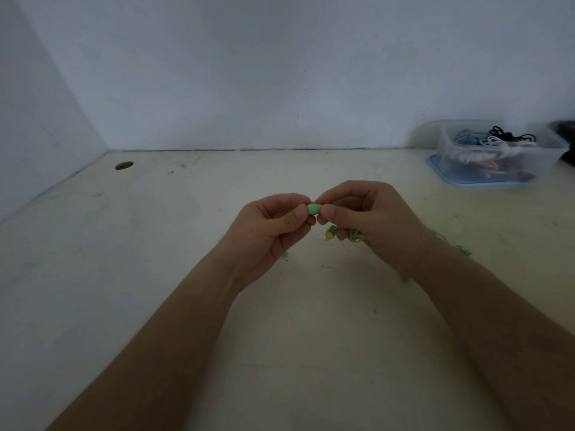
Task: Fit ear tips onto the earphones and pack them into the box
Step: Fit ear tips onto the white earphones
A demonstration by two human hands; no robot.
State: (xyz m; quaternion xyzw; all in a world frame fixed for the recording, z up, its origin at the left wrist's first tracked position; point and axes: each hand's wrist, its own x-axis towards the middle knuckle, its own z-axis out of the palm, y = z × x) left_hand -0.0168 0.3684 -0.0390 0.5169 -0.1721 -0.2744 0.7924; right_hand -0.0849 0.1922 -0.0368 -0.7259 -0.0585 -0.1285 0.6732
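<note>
My left hand [273, 231] pinches a small green ear tip [313, 209] between thumb and fingers. My right hand [370, 219] pinches the earbud that meets the tip, its body mostly hidden by my fingertips. A second yellow-green earbud [330, 234] hangs just below my right fingers. The bundled yellow-green cable [354, 236] sits in my right palm, and its green tail [463, 249] trails on the table behind my right wrist. Both hands are held above the cream table [155, 275].
A clear plastic box [497, 154] on a blue lid stands at the back right, filled with tangled cables. Small green bits [284, 255] lie on the table under my left hand. A round hole [124, 165] is in the table's far left. White walls close the back and left.
</note>
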